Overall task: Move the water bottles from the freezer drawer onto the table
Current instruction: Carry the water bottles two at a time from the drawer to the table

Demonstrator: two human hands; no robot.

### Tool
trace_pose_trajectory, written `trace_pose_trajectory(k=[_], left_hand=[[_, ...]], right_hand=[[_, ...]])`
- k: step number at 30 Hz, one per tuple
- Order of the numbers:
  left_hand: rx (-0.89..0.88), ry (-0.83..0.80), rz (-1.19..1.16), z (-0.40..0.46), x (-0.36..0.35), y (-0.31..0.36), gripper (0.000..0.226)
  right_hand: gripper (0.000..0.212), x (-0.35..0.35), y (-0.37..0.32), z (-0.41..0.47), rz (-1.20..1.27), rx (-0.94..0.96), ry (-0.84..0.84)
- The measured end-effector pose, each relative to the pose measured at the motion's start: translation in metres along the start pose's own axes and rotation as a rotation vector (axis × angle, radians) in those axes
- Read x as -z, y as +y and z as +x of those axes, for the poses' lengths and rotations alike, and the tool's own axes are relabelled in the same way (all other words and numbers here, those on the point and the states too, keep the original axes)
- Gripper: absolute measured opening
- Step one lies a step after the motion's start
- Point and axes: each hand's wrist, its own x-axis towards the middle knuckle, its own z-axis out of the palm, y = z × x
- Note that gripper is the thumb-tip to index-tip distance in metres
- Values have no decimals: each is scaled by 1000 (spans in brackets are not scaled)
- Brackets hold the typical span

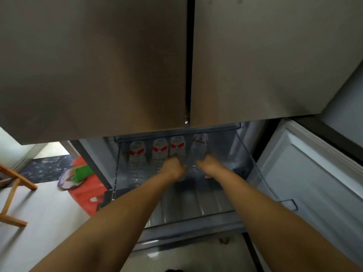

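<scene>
The freezer drawer (pixel 198 209) stands pulled out below the shut fridge doors. Several clear water bottles with red-and-white labels lie side by side at its back. My left hand (pixel 172 168) is closed around the base of the third bottle (pixel 177 146). My right hand (pixel 208 165) grips the base of the rightmost bottle (pixel 199 147), which is tilted and slightly raised. Two more bottles, one (pixel 137 152) at far left and one (pixel 160 149) beside it, lie untouched to the left of my hands.
The two large fridge doors (pixel 94 65) overhang the drawer. The open lower freezer door (pixel 314 173) stands at the right. On the floor at left lie a red mat (pixel 86 191) with a green-and-purple item (pixel 78 172), and a wooden frame (pixel 11 193).
</scene>
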Motion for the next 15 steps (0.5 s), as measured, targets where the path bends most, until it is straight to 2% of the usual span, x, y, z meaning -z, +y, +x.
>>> trace_pose_trajectory(k=[4, 7, 9, 12, 15], left_hand=[[13, -2, 72, 31, -7, -1, 46], [18, -31, 208, 41, -23, -4, 61], [39, -18, 239, 41, -30, -5, 55], [16, 12, 230, 35, -28, -1, 54], [-3, -14, 255, 27, -29, 3, 62]], right_hand=[[53, -9, -6, 42, -76, -21, 63], [53, -19, -3, 56, -6, -113, 14], [53, -20, 1, 60, 2, -155, -38], [65, -13, 4, 54, 39, -95, -10], [60, -10, 8, 46, 48, -221, -76]])
